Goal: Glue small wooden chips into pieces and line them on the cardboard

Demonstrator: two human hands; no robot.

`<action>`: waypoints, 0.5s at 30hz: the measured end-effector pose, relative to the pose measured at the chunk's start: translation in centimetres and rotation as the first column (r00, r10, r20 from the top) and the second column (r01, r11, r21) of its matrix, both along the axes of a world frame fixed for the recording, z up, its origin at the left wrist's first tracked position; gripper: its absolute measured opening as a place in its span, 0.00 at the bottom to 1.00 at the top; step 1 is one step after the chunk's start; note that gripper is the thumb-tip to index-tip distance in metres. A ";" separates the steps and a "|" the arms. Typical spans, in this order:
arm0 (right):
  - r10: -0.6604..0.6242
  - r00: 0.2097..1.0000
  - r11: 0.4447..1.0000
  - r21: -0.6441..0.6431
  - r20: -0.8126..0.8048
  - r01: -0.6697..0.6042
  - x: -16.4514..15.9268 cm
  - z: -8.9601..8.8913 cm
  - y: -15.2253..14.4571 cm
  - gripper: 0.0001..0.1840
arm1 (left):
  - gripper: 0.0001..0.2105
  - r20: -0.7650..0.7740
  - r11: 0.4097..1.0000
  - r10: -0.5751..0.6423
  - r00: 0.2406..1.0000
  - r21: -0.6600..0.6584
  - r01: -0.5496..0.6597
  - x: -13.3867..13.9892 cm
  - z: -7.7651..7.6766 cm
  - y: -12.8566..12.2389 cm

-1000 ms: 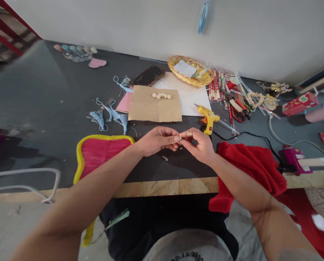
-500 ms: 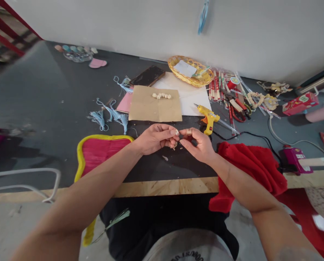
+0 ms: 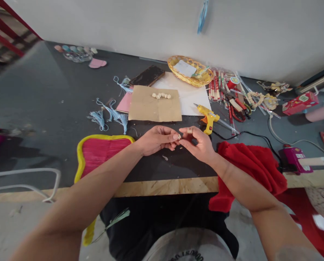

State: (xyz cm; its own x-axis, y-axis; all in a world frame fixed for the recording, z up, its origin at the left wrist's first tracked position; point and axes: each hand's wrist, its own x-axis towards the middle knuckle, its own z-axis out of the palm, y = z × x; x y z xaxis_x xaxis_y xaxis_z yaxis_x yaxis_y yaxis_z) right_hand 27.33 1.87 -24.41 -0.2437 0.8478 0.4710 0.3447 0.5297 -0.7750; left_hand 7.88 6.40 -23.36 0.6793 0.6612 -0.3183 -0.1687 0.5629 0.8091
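Note:
My left hand (image 3: 160,140) is closed, with thumb and fingertips pinching a small cream-coloured piece (image 3: 179,136); its exact kind is too small to make out. Facing it, my right hand (image 3: 198,142) has thumb and index finger apart, the thumb tip very close to that piece. Whether they touch I cannot tell. A beige strip wraps a finger of my right hand. Beyond both hands, a row of small cream pieces (image 3: 161,96) lies on a brown paper sheet (image 3: 156,110). A yellow glue gun (image 3: 208,117) rests just past my right hand.
Light-blue tassels (image 3: 120,117) and a pink pad with yellow edging (image 3: 103,150) lie to the left. Red cloth (image 3: 249,165) hangs over the table edge at right. A wicker basket (image 3: 175,72), a dark phone-like slab (image 3: 148,75) and a pile of wrapped sticks (image 3: 216,85) stand farther back.
The small piece and my left thumb have shifted slightly down and to the right. My right thumb and index finger have spread a little wider.

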 end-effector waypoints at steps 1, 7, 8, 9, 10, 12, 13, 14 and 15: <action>-0.001 1.000 1.000 0.015 0.010 0.001 0.0 0.0 0.0 0.12 | 0.15 -0.010 1.000 -0.020 1.000 0.010 0.020 0.0 0.0 0.0; 0.009 0.999 0.998 0.062 0.031 -0.011 -0.1 0.4 0.0 0.05 | 0.15 -0.037 0.997 -0.057 0.998 0.046 0.058 0.0 0.2 0.0; 0.008 0.999 0.998 0.069 0.038 -0.011 -0.1 0.4 0.0 0.05 | 0.15 -0.036 0.997 -0.056 0.998 0.047 0.057 0.0 0.2 0.0; 0.005 0.999 0.997 0.074 0.046 -0.008 -0.1 0.5 -0.1 0.05 | 0.15 -0.035 0.997 -0.054 0.998 0.047 0.055 0.0 0.2 0.0; 0.000 0.999 0.997 0.078 0.053 -0.004 -0.1 0.5 -0.1 0.05 | 0.15 -0.034 0.997 -0.053 0.998 0.046 0.054 0.1 0.2 -0.1; -0.013 0.998 0.996 0.089 0.058 0.008 -0.1 0.4 -0.1 0.04 | 0.15 -0.029 0.998 -0.049 0.998 0.036 0.050 0.1 0.3 -0.1; -0.017 0.998 0.996 0.094 0.053 0.012 -0.1 0.4 0.0 0.04 | 0.15 -0.026 0.998 -0.047 0.999 0.030 0.048 0.1 0.3 -0.1; -0.020 0.999 0.995 0.099 0.045 0.016 -0.1 0.4 0.0 0.04 | 0.16 -0.025 0.999 -0.046 0.999 0.026 0.047 0.1 0.3 -0.1; -0.021 0.999 0.994 0.103 0.035 0.017 -0.1 0.3 0.0 0.04 | 0.16 -0.026 0.999 -0.047 0.999 0.023 0.048 0.1 0.3 -0.1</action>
State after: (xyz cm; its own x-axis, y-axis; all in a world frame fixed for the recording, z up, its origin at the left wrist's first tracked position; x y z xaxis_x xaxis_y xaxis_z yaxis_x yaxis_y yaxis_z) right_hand 27.25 1.88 -24.08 -0.2463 0.7999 0.5473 0.3826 0.5991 -0.7034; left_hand 7.94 6.31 -23.06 0.7019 0.6359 -0.3208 -0.1216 0.5508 0.8258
